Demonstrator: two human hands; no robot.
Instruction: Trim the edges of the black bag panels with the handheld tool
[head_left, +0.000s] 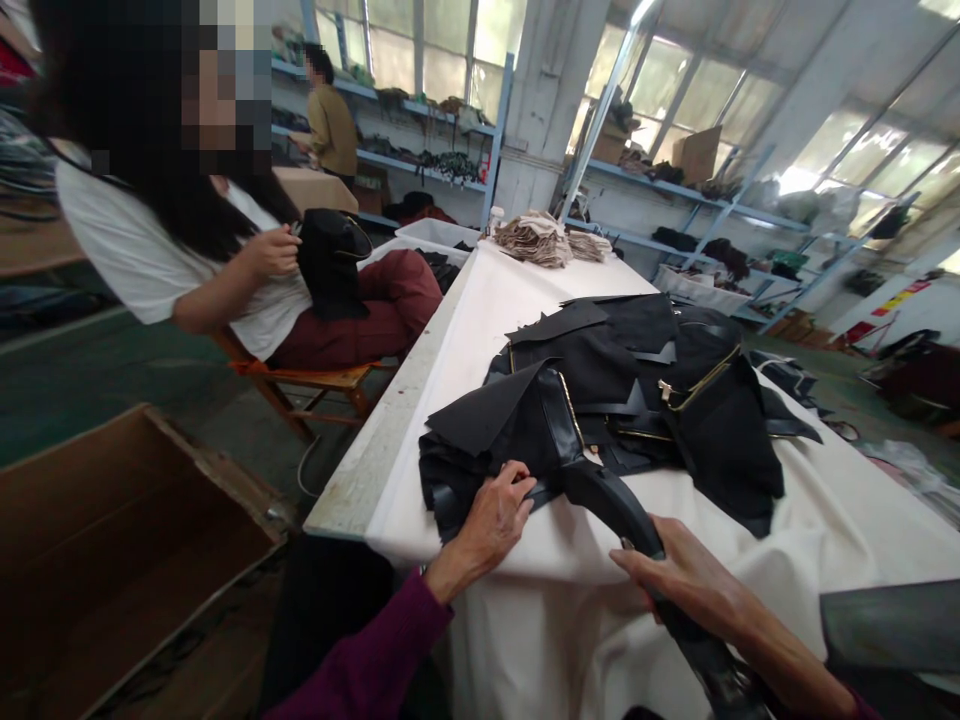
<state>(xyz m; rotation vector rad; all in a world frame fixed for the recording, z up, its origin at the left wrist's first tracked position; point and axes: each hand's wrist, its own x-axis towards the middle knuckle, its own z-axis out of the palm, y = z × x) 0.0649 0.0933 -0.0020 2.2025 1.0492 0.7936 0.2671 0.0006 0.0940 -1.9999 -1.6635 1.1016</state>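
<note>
A black fabric piece [487, 415] with glossy trim and a gold-toothed zipper lies at the near edge of the cloth-covered table. My left hand [495, 515] rests on its near edge, fingers curled and closed on the black trim. From beside the zipper a long glossy black strip [611, 500] curves over the table edge toward my lap. Gripped around this strip is my right hand [682, 570], thumb on top; its other fingers are partly hidden. Behind lies a pile of black zippered pieces [600, 350], overlapping one another.
White cloth [817, 500] covers the table [352, 490]. A stack of beige pieces [532, 238] stands at its far end. On the left, a seated person holds a black zippered piece [330, 260]. An open cardboard box [135, 540] stands on the floor. Another person stands by the shelves.
</note>
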